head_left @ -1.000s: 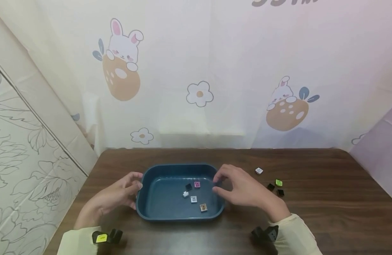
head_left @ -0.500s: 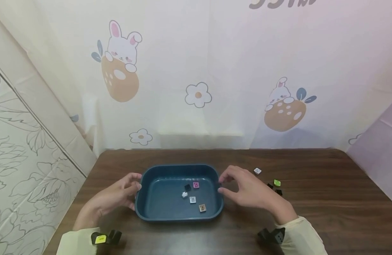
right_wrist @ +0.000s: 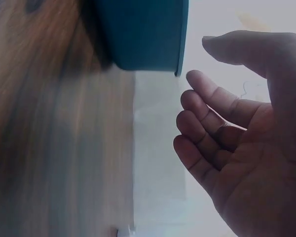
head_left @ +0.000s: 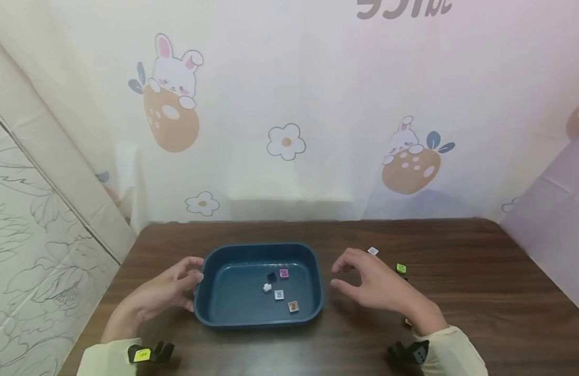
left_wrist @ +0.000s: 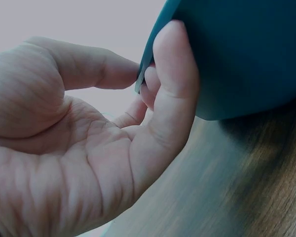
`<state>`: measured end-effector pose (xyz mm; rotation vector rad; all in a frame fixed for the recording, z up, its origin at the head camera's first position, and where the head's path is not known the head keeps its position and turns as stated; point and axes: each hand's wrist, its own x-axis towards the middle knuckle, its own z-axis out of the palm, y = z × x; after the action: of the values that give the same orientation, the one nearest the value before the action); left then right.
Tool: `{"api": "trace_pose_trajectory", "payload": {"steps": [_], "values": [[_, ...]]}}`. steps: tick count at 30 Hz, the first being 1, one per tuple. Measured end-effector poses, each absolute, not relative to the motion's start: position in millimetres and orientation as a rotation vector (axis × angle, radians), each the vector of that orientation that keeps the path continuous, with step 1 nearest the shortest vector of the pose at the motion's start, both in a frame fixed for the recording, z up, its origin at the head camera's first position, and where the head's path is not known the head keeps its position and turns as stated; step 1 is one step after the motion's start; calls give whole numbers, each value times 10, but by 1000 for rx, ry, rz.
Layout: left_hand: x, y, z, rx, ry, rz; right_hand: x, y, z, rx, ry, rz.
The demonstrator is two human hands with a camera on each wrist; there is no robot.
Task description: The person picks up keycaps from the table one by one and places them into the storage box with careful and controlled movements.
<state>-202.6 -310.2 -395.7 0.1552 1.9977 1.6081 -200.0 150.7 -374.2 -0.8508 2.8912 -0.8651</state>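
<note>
A dark blue rectangular tray (head_left: 233, 300) stands on the table. My left hand (head_left: 164, 292) pinches its left rim; in the left wrist view the thumb and fingers (left_wrist: 175, 59) lie on either side of the tray wall. Inside the tray are a pink square tile (head_left: 284, 273), a black piece (head_left: 271, 277), a small white piece (head_left: 267, 288), a white tile (head_left: 279, 295) and a brown tile (head_left: 293, 306). Just right of the tray, my right hand (head_left: 376, 279) holds nothing, its fingers loosely bent and apart from the rim, as the right wrist view also shows.
Behind my right hand lies a white tile (head_left: 373, 250), with a green tile (head_left: 401, 268) to its right. A small brownish piece (head_left: 408, 322) is partly hidden by my right wrist. A patterned curtain (head_left: 252, 172) hangs behind the wooden table (head_left: 468, 271).
My right hand has let go of the tray's right rim and moved right, away from it. The left hand stays on the left rim. The head view has turned slightly right.
</note>
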Motion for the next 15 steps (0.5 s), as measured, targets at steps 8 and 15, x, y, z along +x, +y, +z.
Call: {"api": "trace_pose_trajectory", "payload": {"steps": [8,15], "values": [[-2029,-3112,-3956,160,1997,1609,-1971,1627,-3813,-937,2965,-856],[-2033,-3112,-3962,145,1998,1606,-1952,1674,-3814,-917,2944,-848]]}}
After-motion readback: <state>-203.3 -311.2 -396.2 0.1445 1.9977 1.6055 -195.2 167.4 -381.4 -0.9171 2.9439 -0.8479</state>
